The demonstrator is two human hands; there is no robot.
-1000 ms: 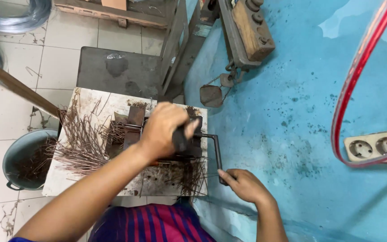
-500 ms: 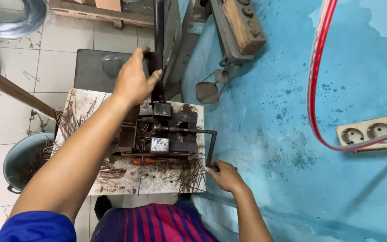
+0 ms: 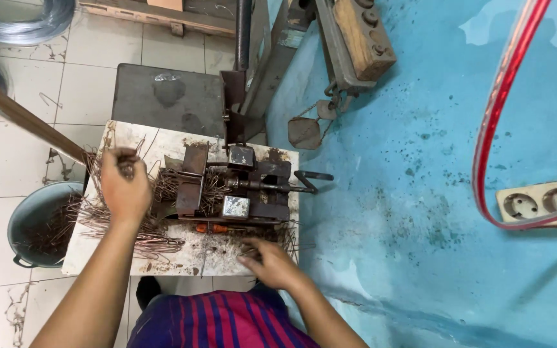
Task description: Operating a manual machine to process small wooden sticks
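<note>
Reaching across the wire pile [image 3: 124,222] at nine o'clock of the bending jig [image 3: 240,187], left hand [image 3: 124,190] pinches a bent piece. Right hand [image 3: 272,261], fingers loosely spread, rests at six o'clock. Judged: between-bends handling; next calls for careful seating.

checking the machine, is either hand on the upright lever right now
No: the left hand is over the bent wire pieces, the right hand at the table's near edge, and the lever stands free.
</note>
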